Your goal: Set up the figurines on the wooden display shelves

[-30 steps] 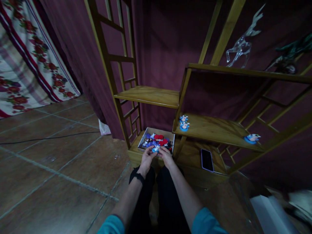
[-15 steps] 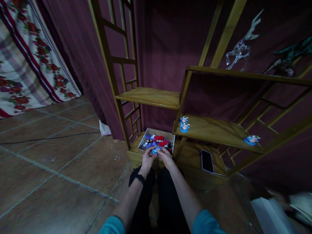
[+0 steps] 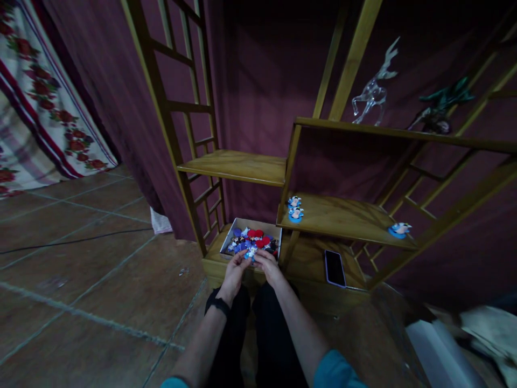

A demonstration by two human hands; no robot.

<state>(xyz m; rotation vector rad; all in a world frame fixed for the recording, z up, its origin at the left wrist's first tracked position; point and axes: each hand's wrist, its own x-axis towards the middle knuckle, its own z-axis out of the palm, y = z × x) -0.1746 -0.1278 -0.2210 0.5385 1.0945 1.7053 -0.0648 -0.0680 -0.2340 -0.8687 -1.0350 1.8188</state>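
Between my two hands is a small blue-and-white figurine (image 3: 251,253), held over the near edge of a box. My left hand (image 3: 236,269) pinches it from the left, and my right hand (image 3: 266,264) grips it from the right. The fingers partly hide its shape. Just beyond, the open white cardboard box (image 3: 229,237) holds a jumble of small red, purple and dark pieces. Similar figurines on blue bases stand on the middle shelf: two at its left end, the nearer figurine (image 3: 295,214) and one behind, and another figurine (image 3: 399,230) at the right end.
A wooden display shelf (image 3: 234,166) rises in front of me. A phone (image 3: 335,268) lies on its bottom board. On the upper right shelf stand a clear deer statue (image 3: 372,97) and a dark green ornament (image 3: 440,108). A cable (image 3: 81,243) runs over the tiled floor at left.
The view has turned slightly right, so the shelf and box appear further left. Both hands stay on the figurine, which now shows more of its white side.
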